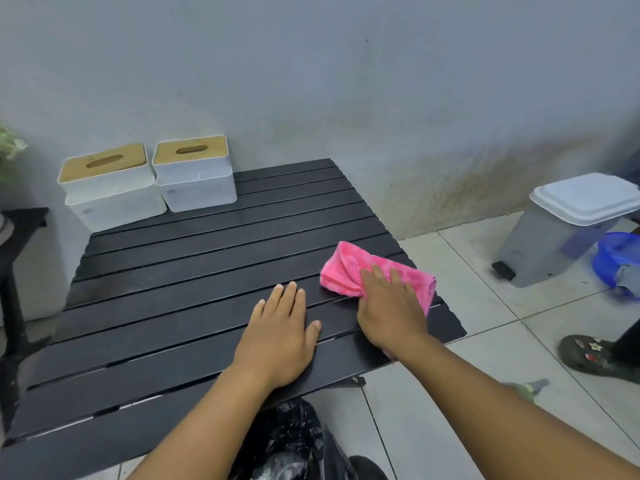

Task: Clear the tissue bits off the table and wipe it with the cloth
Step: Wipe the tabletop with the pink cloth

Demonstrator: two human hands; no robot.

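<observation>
Your right hand [391,306] presses the pink cloth [346,268] with flat fingers; left hand [280,330] lies spread on the table [173,265]; wipe along the slats, overlapping passes

Cloth [346,268]: pink terry, crumpled into a loose oblong with twisted folds. It lies flat on the desk's right side, its right end reaching the right edge.

Desk [180,271]: low, black, faintly glossy. The top is made of long slats running left to right, with narrow gaps between them.
</observation>
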